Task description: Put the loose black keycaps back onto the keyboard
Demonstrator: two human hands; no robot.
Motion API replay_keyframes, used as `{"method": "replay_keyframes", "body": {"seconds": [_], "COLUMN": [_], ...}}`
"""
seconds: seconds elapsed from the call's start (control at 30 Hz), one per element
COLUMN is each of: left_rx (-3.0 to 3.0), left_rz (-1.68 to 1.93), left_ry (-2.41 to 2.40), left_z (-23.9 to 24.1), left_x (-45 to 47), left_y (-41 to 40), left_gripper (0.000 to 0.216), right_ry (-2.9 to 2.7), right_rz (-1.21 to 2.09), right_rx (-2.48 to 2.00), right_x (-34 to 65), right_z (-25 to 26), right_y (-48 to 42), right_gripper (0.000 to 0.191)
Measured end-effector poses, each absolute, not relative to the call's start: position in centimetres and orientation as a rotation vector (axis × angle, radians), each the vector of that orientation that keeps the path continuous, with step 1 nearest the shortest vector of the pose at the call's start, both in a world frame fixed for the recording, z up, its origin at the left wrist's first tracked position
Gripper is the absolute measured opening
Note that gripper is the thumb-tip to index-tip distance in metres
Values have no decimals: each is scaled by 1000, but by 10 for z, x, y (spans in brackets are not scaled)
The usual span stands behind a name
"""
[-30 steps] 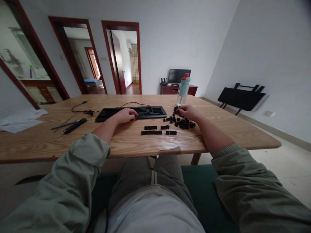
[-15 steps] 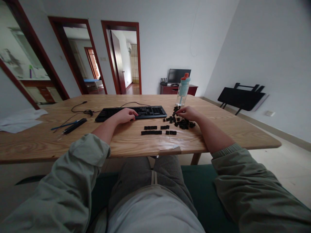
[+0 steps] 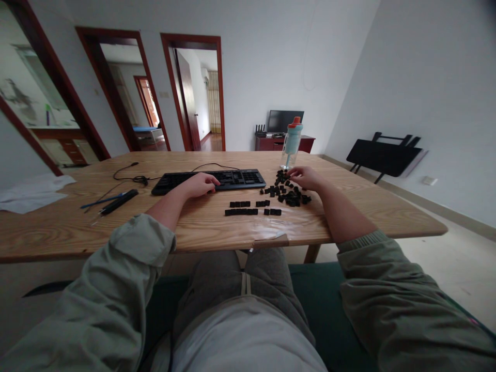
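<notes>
A black keyboard (image 3: 232,179) lies on the wooden table (image 3: 194,227). My left hand (image 3: 200,184) rests on its front edge near the middle, fingers curled loosely on the keys. To the right of the keyboard lies a loose pile of black keycaps (image 3: 289,192). My right hand (image 3: 306,178) hovers over the far side of that pile, its fingers curled and pinched together; what they hold is too small to see. Two short rows of keycaps (image 3: 248,207) are lined up in front of the keyboard.
A clear bottle with a teal and orange top (image 3: 291,143) stands just behind the pile. The keyboard's cable (image 3: 134,175) loops to the left, beside a blue pen and a black tool (image 3: 116,200). White paper (image 3: 31,190) lies at the left edge.
My right hand has lifted a little and shifted toward the far right of the keycap pile. My left hand has stayed on the keyboard.
</notes>
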State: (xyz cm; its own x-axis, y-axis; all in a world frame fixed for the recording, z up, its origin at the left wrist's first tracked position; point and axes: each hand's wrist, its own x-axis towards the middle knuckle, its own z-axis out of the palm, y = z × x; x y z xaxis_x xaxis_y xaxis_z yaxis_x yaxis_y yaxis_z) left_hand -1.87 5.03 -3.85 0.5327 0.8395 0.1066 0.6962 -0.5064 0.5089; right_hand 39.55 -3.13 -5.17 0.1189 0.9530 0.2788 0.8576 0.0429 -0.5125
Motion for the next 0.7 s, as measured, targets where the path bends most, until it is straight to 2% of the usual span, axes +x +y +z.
{"method": "replay_keyframes", "body": {"seconds": [0.2, 0.37, 0.5, 0.7], "left_rx": [2356, 2357, 2356, 2393], "left_rz": [479, 476, 469, 484], "left_ry": [1240, 1242, 1265, 1240], "left_z": [-40, -39, -37, -38], "left_x": [-19, -19, -19, -20], "left_y": [52, 51, 47, 50], "left_gripper": [43, 44, 45, 44], "right_ry": [-1736, -1699, -1711, -1675], "right_rz": [392, 393, 385, 567], "right_rx": [-2034, -2076, -1949, -1684], "right_x": [397, 391, 390, 384], "right_z": [-56, -54, -48, -40], "right_y": [-35, -37, -39, -49], "right_gripper": [23, 20, 21, 33]}}
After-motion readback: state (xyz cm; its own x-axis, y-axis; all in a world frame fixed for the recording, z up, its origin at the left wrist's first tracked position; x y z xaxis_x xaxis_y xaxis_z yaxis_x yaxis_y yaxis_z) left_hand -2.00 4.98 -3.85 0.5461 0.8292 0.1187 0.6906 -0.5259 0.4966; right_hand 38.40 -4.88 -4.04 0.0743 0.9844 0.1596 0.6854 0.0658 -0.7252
